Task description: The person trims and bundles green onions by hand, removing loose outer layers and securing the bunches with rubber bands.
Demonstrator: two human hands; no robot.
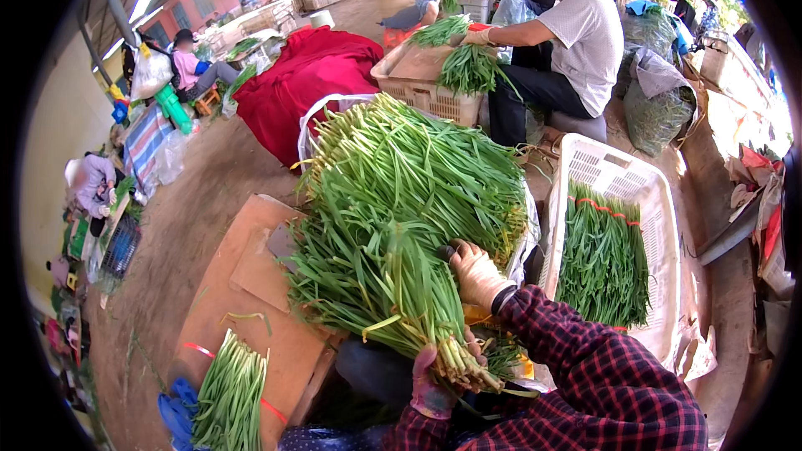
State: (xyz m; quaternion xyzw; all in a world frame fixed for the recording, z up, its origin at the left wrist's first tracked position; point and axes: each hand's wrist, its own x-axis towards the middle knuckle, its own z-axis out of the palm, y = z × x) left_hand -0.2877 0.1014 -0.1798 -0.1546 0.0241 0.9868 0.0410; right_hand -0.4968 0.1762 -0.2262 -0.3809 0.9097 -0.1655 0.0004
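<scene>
A loose bunch of garlic chives point(416, 300) lies across my lap with its pale stem ends towards me. My left hand point(432, 382), in a stained glove, grips the bunch around those stem ends. My right hand point(476, 272), in a pale glove with dark fingertips, touches the leaves along the bunch's right side; its fingers are partly hidden. Beyond, a large heap of chives point(413, 156) rests on white plastic sheeting point(329, 103). A bundle with red ties point(229, 394) lies at lower left on a cardboard-topped surface point(219, 300).
At right stands a white plastic crate point(664, 250) holding tied chives point(604, 257). A red cloth point(307, 84) covers something ahead. A seated co-worker point(576, 44) handles chives over another crate point(426, 97). Filled plastic bags point(658, 106) stand behind; other people sit at left.
</scene>
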